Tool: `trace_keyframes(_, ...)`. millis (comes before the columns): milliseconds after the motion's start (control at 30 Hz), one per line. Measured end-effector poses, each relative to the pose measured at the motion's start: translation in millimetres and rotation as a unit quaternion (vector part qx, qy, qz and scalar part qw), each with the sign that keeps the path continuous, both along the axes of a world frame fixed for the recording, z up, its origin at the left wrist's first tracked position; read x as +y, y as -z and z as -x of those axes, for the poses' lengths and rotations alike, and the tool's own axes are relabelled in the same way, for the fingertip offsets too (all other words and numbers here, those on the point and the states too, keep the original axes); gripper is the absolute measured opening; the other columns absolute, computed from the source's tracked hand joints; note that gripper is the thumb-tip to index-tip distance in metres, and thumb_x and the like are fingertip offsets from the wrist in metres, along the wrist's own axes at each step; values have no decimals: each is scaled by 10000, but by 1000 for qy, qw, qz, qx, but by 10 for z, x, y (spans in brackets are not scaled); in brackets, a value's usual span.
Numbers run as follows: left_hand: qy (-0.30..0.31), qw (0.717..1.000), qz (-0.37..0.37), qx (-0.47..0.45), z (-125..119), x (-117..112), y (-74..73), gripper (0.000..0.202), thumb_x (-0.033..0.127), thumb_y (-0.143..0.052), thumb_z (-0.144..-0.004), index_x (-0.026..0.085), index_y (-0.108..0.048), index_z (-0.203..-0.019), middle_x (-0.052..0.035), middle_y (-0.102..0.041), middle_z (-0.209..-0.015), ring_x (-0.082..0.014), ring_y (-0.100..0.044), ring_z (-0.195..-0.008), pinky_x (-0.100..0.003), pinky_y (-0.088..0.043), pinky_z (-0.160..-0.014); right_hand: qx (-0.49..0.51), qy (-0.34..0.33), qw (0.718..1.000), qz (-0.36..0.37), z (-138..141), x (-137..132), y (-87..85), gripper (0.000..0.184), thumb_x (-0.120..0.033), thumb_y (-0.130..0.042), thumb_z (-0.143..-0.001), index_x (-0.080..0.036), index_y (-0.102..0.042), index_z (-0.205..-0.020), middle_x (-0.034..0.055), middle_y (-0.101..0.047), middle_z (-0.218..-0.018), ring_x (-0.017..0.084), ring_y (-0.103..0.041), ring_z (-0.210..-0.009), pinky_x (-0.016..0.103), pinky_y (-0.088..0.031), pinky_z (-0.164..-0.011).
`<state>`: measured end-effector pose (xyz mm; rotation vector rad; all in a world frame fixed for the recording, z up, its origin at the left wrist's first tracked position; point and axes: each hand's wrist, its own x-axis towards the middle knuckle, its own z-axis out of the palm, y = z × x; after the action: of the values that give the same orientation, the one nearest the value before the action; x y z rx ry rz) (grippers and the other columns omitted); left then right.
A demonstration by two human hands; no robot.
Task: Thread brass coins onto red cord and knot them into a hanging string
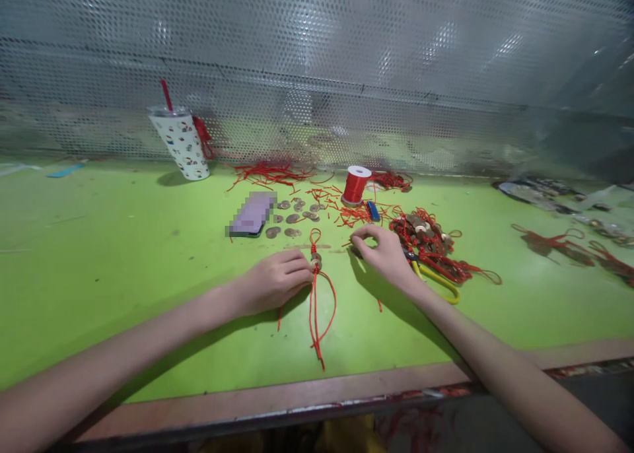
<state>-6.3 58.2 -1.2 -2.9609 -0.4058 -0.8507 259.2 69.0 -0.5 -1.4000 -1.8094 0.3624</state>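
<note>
My left hand (284,280) has its fingertips closed at the edge of a red cord charm (316,260), right where old-style coins are strung on it. The charm lies on the green table, with a knotted loop at its top and two long loose cord ends toward me. To the right, my right hand (382,251) pinches thumb and forefinger together just above the table. A bit of red cord shows at those fingertips, but whether they grip it is unclear. Close behind that hand lie yellow-handled pliers or cutters (438,282), partly hidden by the wrist.
Loose coins (292,218) lie beside a phone (251,214). A spool of red cord (355,185) stands among red scraps near a blue lighter (373,210). Finished-looking coin charms (423,232) are heaped at right. A tumbler (181,142) stands before the perforated metal panel (317,63).
</note>
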Motion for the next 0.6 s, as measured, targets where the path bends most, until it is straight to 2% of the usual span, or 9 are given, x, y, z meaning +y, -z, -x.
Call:
trace_keyframes(100, 35, 999, -10, 33, 16, 16, -22, 295, 66, -407, -1009, 163, -684, -985, -105, -753, -983, -212, -674, -920, -357, -581, -824, 35, -8, 999, 31, 2, -8, -8, 120, -258, -561, -869, -196, -629, -791, 63, -739, -797, 220, -694, -725, 339, -531, -713)
trace_keyframes(233, 51, 996, -51, 61, 47, 31, -57, 309, 75, -393, -1017, 152, -693, -1003, -127, -759, -997, -227, -690, -940, -377, -590, -830, 51, -20, 997, 56, -4, -16, 8, 135, -303, -520, -920, -198, -583, -862, 53, -706, -743, 202, -668, -615, 322, -502, -621)
trace_keyframes(433, 66, 979, -169, 96, 76, 67, -82, 347, 64, -359, -1018, 122, -700, -1040, -144, -769, -1045, -251, -710, -987, -377, -590, -807, 29, -24, 999, 26, 5, 4, 52, 134, -293, -525, -918, -189, -606, -891, 71, -724, -793, 208, -662, -649, 331, -491, -649)
trace_keyframes(600, 71, 974, -161, 144, 39, 67, -90, 314, 90, -408, -1017, 156, -710, -1073, -123, -762, -1108, -238, -704, -1063, -341, -574, -826, 1, -24, 1000, -15, 17, 10, 60, 124, -208, -550, -885, -179, -669, -899, 81, -760, -867, 218, -699, -751, 345, -520, -737)
